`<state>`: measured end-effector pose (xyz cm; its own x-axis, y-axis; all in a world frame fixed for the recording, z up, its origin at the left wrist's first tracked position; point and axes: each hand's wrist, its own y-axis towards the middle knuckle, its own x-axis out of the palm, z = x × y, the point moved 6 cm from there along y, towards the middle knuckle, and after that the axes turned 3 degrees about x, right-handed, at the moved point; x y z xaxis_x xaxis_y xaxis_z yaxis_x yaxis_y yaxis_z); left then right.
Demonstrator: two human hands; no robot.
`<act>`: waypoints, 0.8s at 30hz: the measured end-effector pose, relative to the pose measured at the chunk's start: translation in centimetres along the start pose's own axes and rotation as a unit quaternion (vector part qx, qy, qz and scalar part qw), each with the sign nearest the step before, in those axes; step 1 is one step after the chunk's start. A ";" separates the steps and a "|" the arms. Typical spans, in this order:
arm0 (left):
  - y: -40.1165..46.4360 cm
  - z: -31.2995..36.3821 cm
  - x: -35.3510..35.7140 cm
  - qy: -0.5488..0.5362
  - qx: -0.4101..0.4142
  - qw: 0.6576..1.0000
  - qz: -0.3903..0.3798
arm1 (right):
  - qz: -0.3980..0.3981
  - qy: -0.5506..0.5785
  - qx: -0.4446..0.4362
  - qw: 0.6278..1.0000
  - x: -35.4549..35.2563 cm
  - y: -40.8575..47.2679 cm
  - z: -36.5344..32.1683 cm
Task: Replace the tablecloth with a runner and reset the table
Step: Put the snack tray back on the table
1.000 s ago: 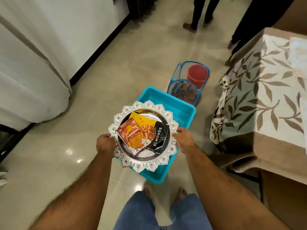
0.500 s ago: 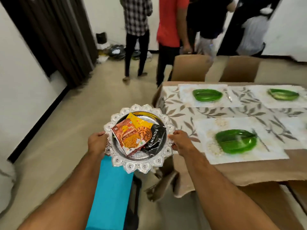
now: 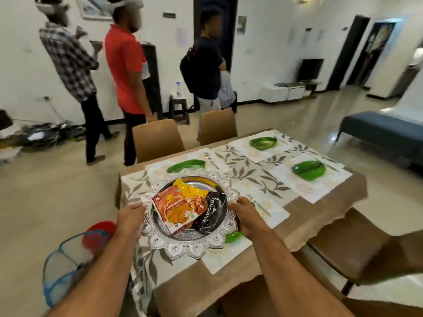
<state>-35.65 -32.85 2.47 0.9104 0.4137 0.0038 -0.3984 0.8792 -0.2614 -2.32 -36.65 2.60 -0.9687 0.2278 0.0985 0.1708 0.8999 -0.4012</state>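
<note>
Progress looks late to me: the leaf-print runner (image 3: 247, 172) already lies down the middle of the table (image 3: 320, 216), pale placemats (image 3: 304, 181) are laid, and glossy green leaf-shaped plates (image 3: 307, 170) sit on them with cutlery beside. What I judge is left is the centrepiece. My left hand (image 3: 129, 221) and right hand (image 3: 246, 217) each grip an opposite edge of the silver tray (image 3: 187, 245), fingers curled round its scalloped, embossed rim, holding it over the near end of the table above the closest setting; whether it touches the cloth I cannot tell. Its polished metal centre carries crinkly foil snack packets (image 3: 176, 209) and a black almonds pouch (image 3: 209, 213), overlapping loosely.
</note>
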 end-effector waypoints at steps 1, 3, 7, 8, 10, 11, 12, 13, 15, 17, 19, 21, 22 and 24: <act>0.7 0.6 1.8 0.001 0.002 1.000 -0.019 | 0.020 0.009 -0.008 1.000 -0.9 0.7 -0.4; 2.2 1.1 4.9 0.001 -0.002 0.998 -0.059 | 0.068 0.024 -0.023 0.997 -2.4 1.3 -1.5; 5.7 3.4 10.8 0.037 -0.005 0.991 -0.127 | 0.141 0.068 -0.038 0.987 -4.4 4.2 -3.0; 6.0 4.0 11.9 0.046 0.002 0.990 -0.134 | 0.156 0.083 -0.038 0.984 -5.0 4.7 -3.2; 6.5 4.7 13.9 0.051 -0.001 0.988 -0.144 | 0.181 0.107 -0.039 0.977 -5.8 4.9 -3.6; 7.1 4.9 15.0 0.055 -0.006 0.987 -0.154 | 0.193 0.119 -0.036 0.973 -6.3 5.2 -3.7; 7.7 4.9 16.3 0.056 -0.010 0.985 -0.165 | 0.205 0.136 -0.033 0.969 -6.7 5.7 -3.5; 8.1 4.7 17.2 0.054 -0.020 0.983 -0.177 | 0.221 0.148 -0.028 0.964 -7.2 6.0 -3.2; 8.6 3.9 19.6 0.037 -0.041 0.977 -0.207 | 0.252 0.166 -0.019 0.953 -8.5 6.7 -2.5; 8.9 2.8 21.6 0.028 -0.072 0.970 -0.229 | 0.274 0.182 -0.014 0.944 -9.6 7.3 -2.0; 9.2 1.3 23.3 0.029 -0.099 0.963 -0.250 | 0.292 0.193 -0.002 0.937 -10.9 8.3 -1.4; 9.2 0.3 24.8 0.039 -0.115 0.955 -0.269 | 0.308 0.200 0.003 0.930 -12.4 9.7 -1.0; 9.2 0.0 25.7 0.042 -0.119 0.954 -0.271 | 0.313 0.208 0.009 0.927 -13.2 10.6 -0.9; 9.3 -0.2 27.8 0.040 -0.127 0.952 -0.276 | 0.321 0.217 0.014 0.922 -14.2 12.0 -1.8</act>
<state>-14.06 -13.25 -0.07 0.9828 -0.1238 0.1370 0.1742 0.8677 -0.4655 13.84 -28.45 -2.00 -0.5052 0.8431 0.1843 0.6742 0.5189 -0.5256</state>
